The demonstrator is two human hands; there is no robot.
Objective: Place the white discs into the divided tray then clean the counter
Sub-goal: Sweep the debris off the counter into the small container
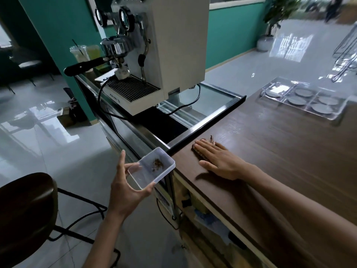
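The white discs (303,92) lie inside the clear divided tray (328,116), one to a compartment as far as the glare lets me see (five discs show plainly). The tray sits at the far right of the dark wood-grain table (280,151), well apart from both hands.

Nearer, the right hand (217,158) lies flat on the table close to its left edge, fingers (202,147) straight and released, palm down, grasping nothing. A few brown crumbs (211,139) lie on the wood, touching the fingertips on their far side.

The left hand (128,187) holds a small clear plastic container (152,168) off the table's edge and slightly below it, thumb and fingers grasping its near end. A small heap of brown debris (157,164) lies inside it.

Beyond the table's left edge runs a glass-topped display case (212,105) with a dark frame, and on it stands a white espresso machine (160,55) with its portafilter handle (85,65) jutting left and a black cable (104,105) looping below the drip grate. Two iced drinks in plastic cups (83,53) stand behind the machine.

The floor (48,132) is pale glossy tile that mirrors the windows; the walls (228,35) are teal. A dark wooden stool (25,213) on a black metal frame stands at lower left, a potted plant (274,20) by the far wall, and a wire rack (345,55) at the right edge. Open shelves (202,215) under the table hold blurred items.
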